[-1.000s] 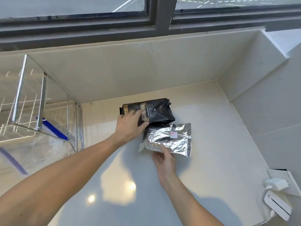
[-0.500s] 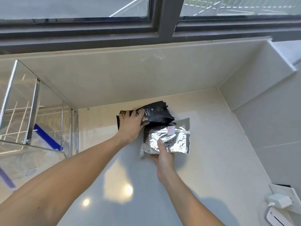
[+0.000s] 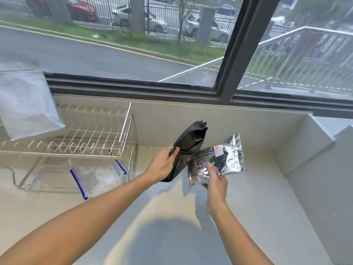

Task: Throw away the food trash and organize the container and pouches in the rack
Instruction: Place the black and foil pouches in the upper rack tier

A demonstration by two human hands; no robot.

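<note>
My left hand (image 3: pixel 162 165) grips a black pouch (image 3: pixel 189 146), held upright above the counter. To its right, my right hand (image 3: pixel 215 178) holds a crinkled silver foil pouch (image 3: pixel 229 159) with a small white label. The two pouches touch in the middle. At the left stands a two-tier wire rack (image 3: pixel 91 138). A clear plastic container with blue clips (image 3: pixel 97 175) sits on the rack's lower level. A white pouch (image 3: pixel 26 106) leans on the upper tier at the far left.
The pale counter (image 3: pixel 248 217) runs to a corner at the right, with a low wall (image 3: pixel 219 127) behind it. A dark-framed window (image 3: pixel 235 60) is above the wall.
Both pouches were lying on the counter under my hands; now each hand has lifted its pouch off the surface. My view has tilted up, showing the window and more of the rack.
</note>
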